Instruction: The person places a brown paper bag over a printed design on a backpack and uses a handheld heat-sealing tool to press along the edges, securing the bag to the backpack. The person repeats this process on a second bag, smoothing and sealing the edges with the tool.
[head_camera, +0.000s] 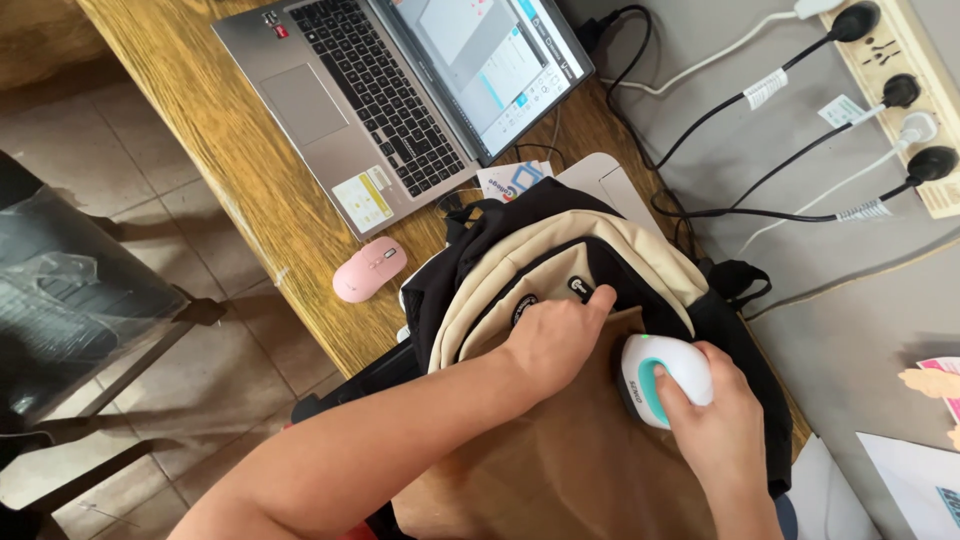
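Backpack (560, 270), beige and black with a tan front panel, lies on the wooden table (230, 150) just below the open laptop (400, 90) and right of the pink mouse (368, 268); going left to right, the mouse sits near the table edge and a nudge from the bag could push it off; the left hand (550, 340) lies flat on the fabric, fingers loosely curled, gripping nothing, and if it lifts, the cloth may wrinkle or slide; the right hand (715, 410) is closed around a small white handheld device (660, 378) with a teal band, pressed against the tan panel; a tilt there could skew whatever contact it makes; farther right, cables (760, 150) trail from the power strip (900, 90) and could snag a strap
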